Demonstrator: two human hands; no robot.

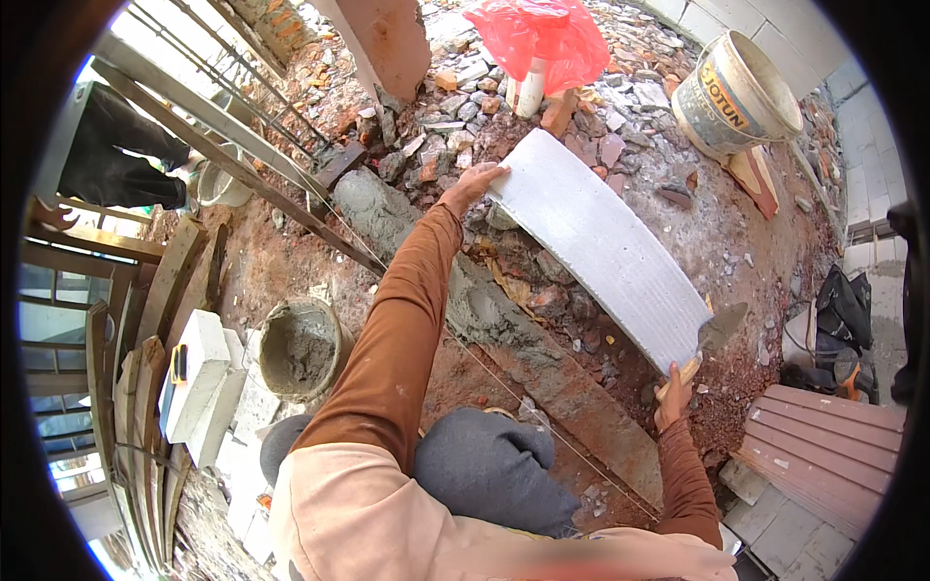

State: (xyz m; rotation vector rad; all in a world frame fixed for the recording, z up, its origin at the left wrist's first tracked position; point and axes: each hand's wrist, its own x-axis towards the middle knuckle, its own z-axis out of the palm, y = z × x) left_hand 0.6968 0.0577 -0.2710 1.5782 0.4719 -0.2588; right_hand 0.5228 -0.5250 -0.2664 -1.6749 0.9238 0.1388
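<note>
A long white lightweight concrete block [605, 242] is held out in front of me, above the trench-like strip of rubble. My left hand [475, 186] is closed on its far left end. At its near right end, my right hand [675, 395] is wrapped round the wooden handle of a trowel, beside the block's lower corner. The trowel blade [725, 326] shows past that end; whether the right fingers also bear on the block is hard to see. Grey wet mortar [480, 308] lies in a ridge on the footing left of the block.
A taut string [509, 382] runs along the footing. To my left stand a mortar bucket [302, 351] and stacked white blocks [205, 382]. Beyond are broken stones, a red plastic bag [542, 39] and a large bucket [733, 97]. Another person's dark-clothed legs [121, 150] show far left.
</note>
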